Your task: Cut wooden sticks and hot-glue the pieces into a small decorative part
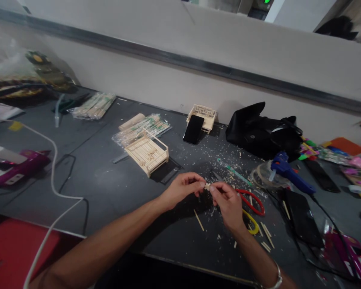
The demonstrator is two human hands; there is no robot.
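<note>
Between my two hands, above the dark table, is a small pale wooden piece (207,186) made of short bits, shaped like a little flower. My left hand (185,188) pinches its left side with thumb and fingertips. On the right side my right hand (228,199) pinches it in the same way. Beyond my hands stands a small stick-built bench (147,152) with similar small pieces on its slats. Red-handled scissors (252,202) lie just right of my right hand, with a yellow handle loop (251,221) below them.
A black phone (193,129) leans on a second small stick bench (209,116) at the back. A black bag (263,130), a blue glue gun (291,174) with a cable and another phone (302,216) are at right. Wood scraps litter the dark table (108,176); a white cable (55,160) crosses the left.
</note>
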